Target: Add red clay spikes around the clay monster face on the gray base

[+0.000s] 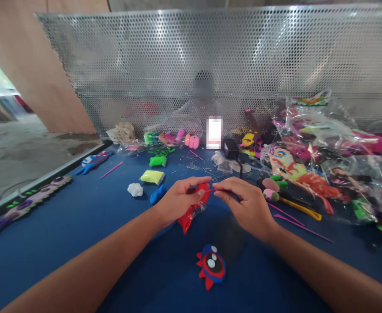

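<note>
My left hand [181, 198] is closed around a red packet of modelling clay [187, 219], whose clear wrapper hangs below the fingers. Just to its right, the thumb and forefinger of my right hand [243, 202] pinch a small bit of red clay [211, 190], close to the packet's opening. Nearer to me lies a blue and red clay figure [213, 263] with one big black-and-white eye and red spikes. Beside my left hand are a lump of blue clay [158, 194], a lump of white clay [135, 190] and a yellow clay packet [152, 177].
A green clay packet [158, 161] lies farther back. Pink sticks [303, 226] and a yellow tool [303, 208] lie to the right, before bagged clay pieces [311, 174]. Long clay figures [31, 202] line the left edge. A perforated metal panel [177, 56] closes the back.
</note>
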`<state>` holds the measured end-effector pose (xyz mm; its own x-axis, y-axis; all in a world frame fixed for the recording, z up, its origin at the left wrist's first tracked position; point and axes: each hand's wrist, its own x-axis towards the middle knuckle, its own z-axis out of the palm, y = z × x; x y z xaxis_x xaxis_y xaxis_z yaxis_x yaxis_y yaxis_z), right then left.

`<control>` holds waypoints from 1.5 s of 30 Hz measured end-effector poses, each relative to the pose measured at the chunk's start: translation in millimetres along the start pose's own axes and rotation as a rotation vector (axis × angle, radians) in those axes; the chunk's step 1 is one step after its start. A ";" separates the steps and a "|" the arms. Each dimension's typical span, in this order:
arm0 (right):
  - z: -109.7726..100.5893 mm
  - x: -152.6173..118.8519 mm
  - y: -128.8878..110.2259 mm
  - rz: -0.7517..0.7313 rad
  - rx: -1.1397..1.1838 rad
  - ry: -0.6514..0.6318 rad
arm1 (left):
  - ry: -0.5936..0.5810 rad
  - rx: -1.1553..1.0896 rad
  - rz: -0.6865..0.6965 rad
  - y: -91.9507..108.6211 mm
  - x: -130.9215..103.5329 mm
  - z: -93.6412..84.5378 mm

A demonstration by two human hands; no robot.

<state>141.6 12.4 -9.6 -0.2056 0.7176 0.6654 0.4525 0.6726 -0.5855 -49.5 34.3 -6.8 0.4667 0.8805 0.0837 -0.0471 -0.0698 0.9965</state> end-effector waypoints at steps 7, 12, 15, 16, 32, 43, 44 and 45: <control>2.5 -3.0 -0.3 -0.085 -0.004 -0.034 | -0.048 -0.035 -0.031 1.3 -3.3 8.3; 4.3 -4.1 1.3 -0.107 -0.067 -0.089 | -0.019 0.005 -0.027 1.9 -3.7 9.7; 3.9 -4.4 -1.5 -0.086 -0.083 -0.138 | -0.012 0.069 -0.011 3.7 -3.4 10.8; 3.4 -4.4 -2.5 -0.071 -0.087 -0.141 | -0.007 0.083 -0.005 4.3 -3.3 10.9; -1.3 -4.4 -2.7 0.326 0.228 -0.054 | -0.021 1.102 0.337 5.7 3.5 -12.5; -1.2 -5.5 -7.9 0.419 0.322 -0.128 | -0.068 1.178 0.483 11.4 -5.0 -1.4; -0.7 -5.9 -6.5 0.413 0.317 -0.124 | -0.041 1.217 0.440 10.6 -5.2 -2.9; -0.2 -6.2 -4.9 0.403 0.305 -0.116 | -0.014 1.251 0.382 9.4 -5.5 -4.7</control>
<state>140.8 4.6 -10.8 -0.1700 0.9342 0.3137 0.2455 0.3485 -0.9046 -56.7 31.0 2.1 0.6161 0.7039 0.3535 0.6663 -0.7051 0.2427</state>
